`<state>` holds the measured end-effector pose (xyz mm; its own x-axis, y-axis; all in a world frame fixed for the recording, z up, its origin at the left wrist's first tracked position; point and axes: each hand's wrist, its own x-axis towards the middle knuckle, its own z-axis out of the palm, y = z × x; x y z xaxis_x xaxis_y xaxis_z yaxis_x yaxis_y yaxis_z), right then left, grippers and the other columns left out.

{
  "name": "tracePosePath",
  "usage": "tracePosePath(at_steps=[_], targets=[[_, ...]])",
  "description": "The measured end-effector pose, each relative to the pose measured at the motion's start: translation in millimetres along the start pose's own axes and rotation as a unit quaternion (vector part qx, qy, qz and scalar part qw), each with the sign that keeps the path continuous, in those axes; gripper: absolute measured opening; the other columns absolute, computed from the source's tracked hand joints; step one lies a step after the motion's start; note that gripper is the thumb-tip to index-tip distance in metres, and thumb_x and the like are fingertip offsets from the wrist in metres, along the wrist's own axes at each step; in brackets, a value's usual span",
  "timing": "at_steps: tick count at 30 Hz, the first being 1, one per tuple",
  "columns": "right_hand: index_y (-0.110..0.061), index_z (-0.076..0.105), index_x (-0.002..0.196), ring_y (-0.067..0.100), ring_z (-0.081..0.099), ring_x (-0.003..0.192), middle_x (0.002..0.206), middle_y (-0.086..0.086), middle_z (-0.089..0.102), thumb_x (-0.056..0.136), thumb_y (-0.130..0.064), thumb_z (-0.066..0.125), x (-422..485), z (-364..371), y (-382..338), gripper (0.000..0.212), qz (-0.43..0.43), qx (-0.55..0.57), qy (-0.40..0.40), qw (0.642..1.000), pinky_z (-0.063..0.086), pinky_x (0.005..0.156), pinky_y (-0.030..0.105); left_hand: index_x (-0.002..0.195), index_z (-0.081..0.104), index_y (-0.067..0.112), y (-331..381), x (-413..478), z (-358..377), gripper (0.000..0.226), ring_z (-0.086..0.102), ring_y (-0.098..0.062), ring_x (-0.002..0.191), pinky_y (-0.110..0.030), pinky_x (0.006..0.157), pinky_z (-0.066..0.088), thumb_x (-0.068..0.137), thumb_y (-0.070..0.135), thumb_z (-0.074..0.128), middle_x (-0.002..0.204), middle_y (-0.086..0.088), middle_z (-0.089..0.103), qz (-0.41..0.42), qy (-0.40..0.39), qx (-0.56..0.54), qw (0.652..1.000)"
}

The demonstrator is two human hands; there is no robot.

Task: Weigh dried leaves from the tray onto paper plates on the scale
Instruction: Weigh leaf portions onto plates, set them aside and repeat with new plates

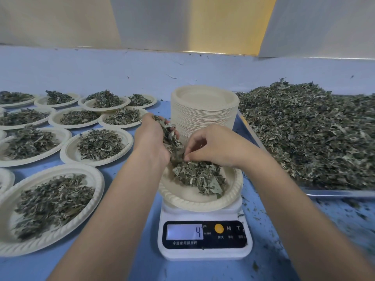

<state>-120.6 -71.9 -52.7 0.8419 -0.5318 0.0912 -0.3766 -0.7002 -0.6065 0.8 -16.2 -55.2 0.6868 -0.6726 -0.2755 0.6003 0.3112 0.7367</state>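
Dried leaves [169,136] lie cupped in your left hand [151,138], fingers curled round the handful, at 11 o'clock above the paper plate [182,199] on the scale [205,253]. Your right hand [213,148], at 1 o'clock over the same plate, pinches a few of the dried leaves between thumb and fingertips, where the handful meets the heap [199,176] already on the plate. The handful's long axis runs from 11 o'clock down toward 5 o'clock, so leaves let go here should fall onto the plate; your right hand is nearer the heap. The display [184,232] reads 4, so the portion is probably only begun. The tray [334,193], at 3 o'clock, holds the bulk supply. A stack of empty plates [203,116] stands at 12 o'clock. From 8 to 10 o'clock, filled plates [67,154] each carry 1 heap.
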Motion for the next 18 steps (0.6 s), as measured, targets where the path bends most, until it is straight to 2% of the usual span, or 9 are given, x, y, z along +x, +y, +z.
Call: tracePosePath(at_steps=[2,5,7,10,12,14,17,18], targets=[[-0.029,0.071,0.069,-0.006,0.052,0.060,0.057,-0.020,0.059,0.076,-0.024,0.077,0.2,0.2,1.2,0.011,0.001,-0.024,0.004,1.000,0.038,0.056,0.009,0.063,0.040,0.014,2.6,-0.5,0.8,0.039,0.038,-0.012,0.028,-0.013,0.039,0.037,0.099,0.028,0.033,0.039,0.002,0.043,-0.002,-0.011,-0.018,1.000],[-0.025,0.072,0.072,0.000,0.056,0.069,0.066,-0.015,0.064,0.077,-0.026,0.077,-0.2,-2.3,-0.4,0.007,0.002,0.021,0.016,1.000,0.045,0.070,0.020,0.061,0.039,0.014,5.6,-1.9,2.9,0.042,0.038,-0.013,0.027,-0.012,0.038,0.037,0.100,0.028,0.032,0.038,0.001,0.042,-0.008,-0.025,-0.042,0.999],[-0.022,0.072,0.073,-0.002,0.057,0.067,0.065,-0.016,0.066,0.079,-0.024,0.074,-0.3,-4.6,-0.4,0.007,0.002,0.075,0.064,0.995,0.046,0.072,0.022,0.062,0.040,0.013,6.2,-3.7,4.1,0.041,0.039,-0.012,0.027,-0.012,0.039,0.039,0.100,0.029,0.033,0.039,0.001,0.043,-0.018,-0.032,-0.047,0.998],[-0.023,0.068,0.073,-0.010,0.052,0.057,0.058,-0.022,0.061,0.082,-0.021,0.070,-0.1,-7.5,0.7,0.010,-0.001,0.120,0.147,0.982,0.043,0.063,0.011,0.062,0.041,0.012,6.3,-6.7,5.4,0.042,0.040,-0.012,0.026,-0.011,0.039,0.039,0.100,0.028,0.032,0.037,0.000,0.043,-0.037,-0.046,-0.045,0.997],[-0.024,0.068,0.076,-0.004,0.054,0.060,0.062,-0.016,0.062,0.083,-0.019,0.070,-0.3,-8.0,-0.4,0.008,-0.003,0.148,0.176,0.973,0.047,0.069,0.020,0.063,0.041,0.013,5.2,-7.3,6.4,0.041,0.040,-0.012,0.029,-0.011,0.039,0.039,0.101,0.025,0.032,0.042,0.000,0.043,-0.042,-0.050,-0.059,0.996],[-0.022,0.070,0.082,0.003,0.056,0.063,0.070,-0.008,0.063,0.082,-0.021,0.072,-0.7,-7.6,-3.3,0.002,-0.008,0.181,0.184,0.966,0.051,0.073,0.030,0.065,0.044,0.013,2.7,-7.7,7.9,0.039,0.042,-0.011,0.034,-0.013,0.041,0.040,0.101,0.024,0.033,0.046,0.001,0.045,-0.051,-0.055,-0.066,0.995],[-0.020,0.071,0.089,0.001,0.058,0.063,0.073,-0.005,0.067,0.080,-0.027,0.074,-1.2,-5.5,-5.7,0.012,-0.017,0.201,0.170,0.964,0.052,0.071,0.024,0.068,0.049,0.014,-1.0,-9.8,10.3,0.041,0.049,-0.011,0.040,-0.021,0.050,0.046,0.102,0.030,0.034,0.040,0.003,0.051,-0.063,-0.058,-0.049,0.995],[-0.020,0.070,0.091,0.002,0.061,0.066,0.076,-0.004,0.069,0.080,-0.028,0.075,-1.1,-4.6,-5.8,0.015,-0.016,0.205,0.167,0.964,0.053,0.074,0.025,0.069,0.050,0.013,-1.6,-10.7,10.9,0.041,0.052,-0.012,0.040,-0.020,0.048,0.048,0.102,0.030,0.033,0.040,0.003,0.053,-0.064,-0.060,-0.041,0.995]])
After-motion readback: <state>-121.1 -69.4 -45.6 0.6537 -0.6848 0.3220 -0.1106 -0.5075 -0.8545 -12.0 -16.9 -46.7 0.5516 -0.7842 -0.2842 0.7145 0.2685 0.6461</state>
